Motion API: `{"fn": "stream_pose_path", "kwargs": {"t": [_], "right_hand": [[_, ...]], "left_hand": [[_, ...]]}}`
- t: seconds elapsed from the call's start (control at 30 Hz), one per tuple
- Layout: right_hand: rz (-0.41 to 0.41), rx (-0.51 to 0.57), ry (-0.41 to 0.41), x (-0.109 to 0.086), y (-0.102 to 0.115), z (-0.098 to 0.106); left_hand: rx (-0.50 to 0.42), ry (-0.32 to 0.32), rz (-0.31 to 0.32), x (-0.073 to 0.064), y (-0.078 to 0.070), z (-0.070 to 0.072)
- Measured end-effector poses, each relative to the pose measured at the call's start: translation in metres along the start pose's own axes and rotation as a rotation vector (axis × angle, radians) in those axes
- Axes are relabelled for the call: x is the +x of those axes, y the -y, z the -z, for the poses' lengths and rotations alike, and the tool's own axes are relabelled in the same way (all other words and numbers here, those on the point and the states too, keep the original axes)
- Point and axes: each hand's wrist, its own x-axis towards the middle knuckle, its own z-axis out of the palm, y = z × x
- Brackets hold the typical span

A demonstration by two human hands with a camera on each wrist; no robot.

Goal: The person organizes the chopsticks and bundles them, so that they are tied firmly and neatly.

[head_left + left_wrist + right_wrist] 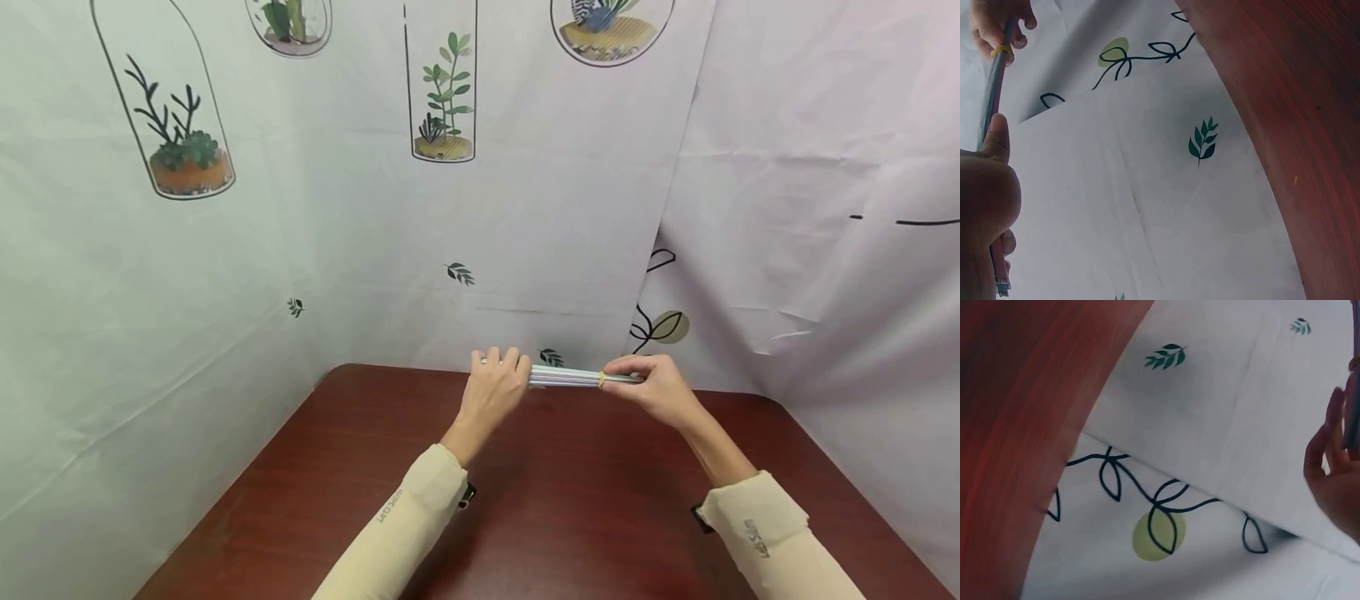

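A bundle of thin, pale grey and lilac sticks (562, 377) is held roughly level above the far edge of the table. A yellow band (602, 379) goes round it near its right end. My left hand (497, 385) grips the bundle's left part, fingers curled over it; in the left wrist view the stick ends (1002, 286) poke out beyond that hand. My right hand (658, 387) pinches the other end beside the band, thumb below and fingers above. The right wrist view shows only part of the right hand (1335, 469) and bundle, at the frame's edge.
A dark red-brown wooden table (570, 500) lies under both arms. White cloth (360, 233) with printed plants hangs behind and along the left, and another cloth (810, 167) hangs at the right. Both forearms wear cream sleeves (420, 500) with small dark devices underneath.
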Motion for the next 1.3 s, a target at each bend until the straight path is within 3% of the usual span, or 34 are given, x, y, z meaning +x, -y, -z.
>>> {"fn": "stream_pose_path", "kwargs": {"t": [0.13, 0.3, 0.4, 0.5, 0.63, 0.73, 0.97, 1.17, 1.3], "right_hand": [[0.005, -0.032, 0.001, 0.002, 0.008, -0.011], [-0.033, 0.0, 0.065, 0.004, 0.011, -0.007], [-0.003, 0.01, 0.092, 0.004, 0.007, 0.001], [0.096, -0.097, 0.064, 0.005, 0.007, 0.001], [0.265, -0.35, 0.046, 0.011, 0.017, -0.011], [0.33, -0.469, 0.064, 0.016, 0.028, -0.019], [0.248, -0.536, 0.026, 0.014, 0.032, -0.01], [0.336, -0.67, 0.065, 0.015, 0.035, -0.026], [0.297, -0.652, 0.073, 0.014, 0.038, -0.031]], "left_hand": [[0.006, -0.049, -0.004, 0.003, -0.003, 0.002], [-0.001, 0.026, -0.003, 0.002, -0.003, 0.001], [-0.011, 0.061, 0.004, 0.0, 0.0, 0.0], [-0.006, 0.054, 0.016, -0.001, 0.0, 0.0], [0.005, 0.014, -0.003, 0.0, -0.005, 0.0], [-0.013, 0.009, -0.006, 0.002, -0.008, 0.002], [-0.02, 0.061, 0.033, 0.007, -0.007, 0.006], [-0.027, 0.064, -0.011, 0.007, -0.011, 0.008], [-0.053, 0.101, -0.009, 0.005, -0.012, 0.01]]}}
